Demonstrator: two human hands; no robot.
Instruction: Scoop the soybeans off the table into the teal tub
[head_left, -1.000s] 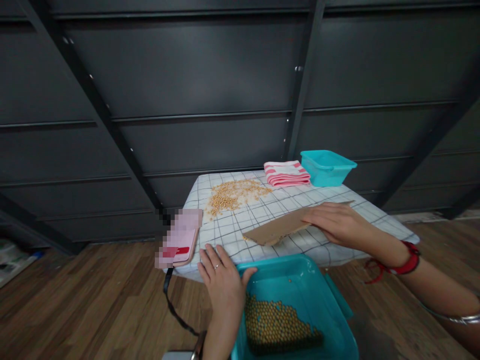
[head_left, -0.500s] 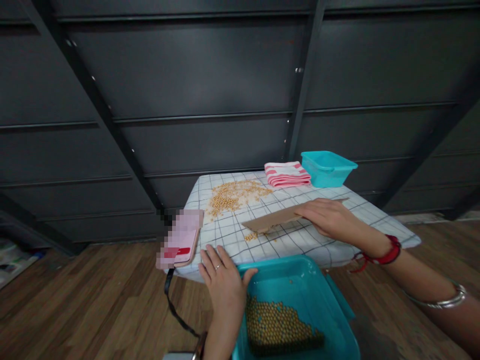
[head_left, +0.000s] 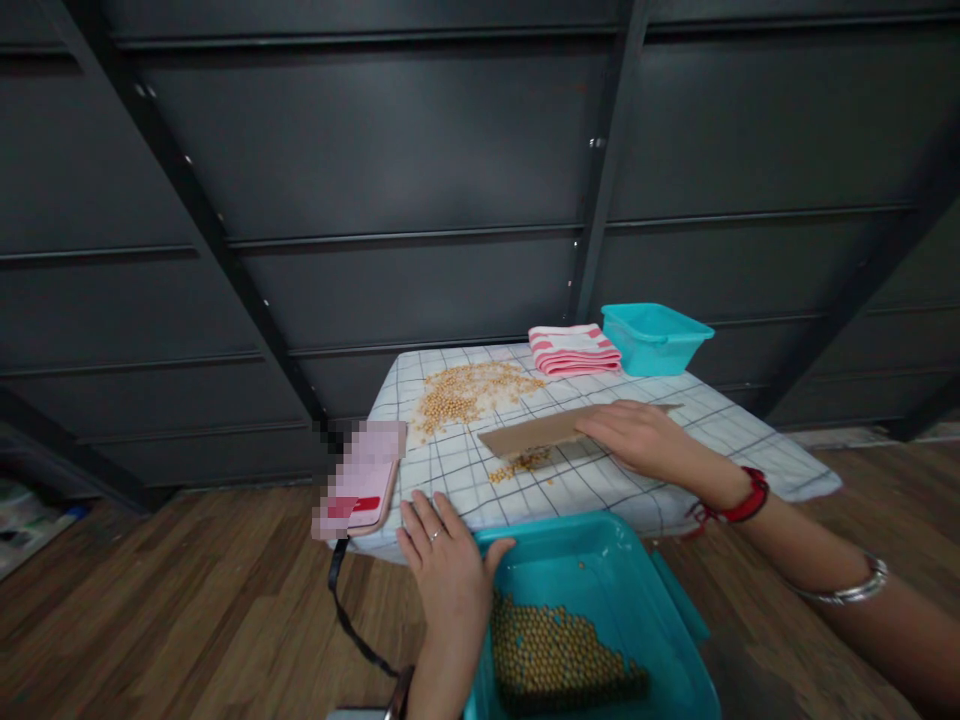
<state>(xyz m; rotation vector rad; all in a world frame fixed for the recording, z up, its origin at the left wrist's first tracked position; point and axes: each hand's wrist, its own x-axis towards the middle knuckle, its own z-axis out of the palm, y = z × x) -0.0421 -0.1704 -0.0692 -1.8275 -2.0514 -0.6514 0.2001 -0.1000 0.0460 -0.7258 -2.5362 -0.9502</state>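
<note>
My right hand (head_left: 637,432) grips a flat piece of brown cardboard (head_left: 532,430), tilted over the checked tablecloth. By the cardboard's lower edge lies a small group of soybeans (head_left: 517,467), partly hidden behind it. My left hand (head_left: 446,555) rests with spread fingers on the near table edge, its thumb at the rim of a teal plastic basin (head_left: 600,545). Many soybeans (head_left: 555,645) fill the bottom of that basin. A larger scatter of soybeans (head_left: 454,395) lies on the far left part of the cloth.
A pink-cased phone (head_left: 367,470) with a black strap (head_left: 345,610) lies at the table's left edge. At the back right are a folded pink-and-white towel (head_left: 574,350) and a smaller turquoise basin (head_left: 652,340). A dark panelled wall (head_left: 405,150) stands behind the table.
My right hand and the cardboard have shifted slightly to the left. More of the small group of soybeans shows beside the cardboard. My left hand has stayed in place.
</note>
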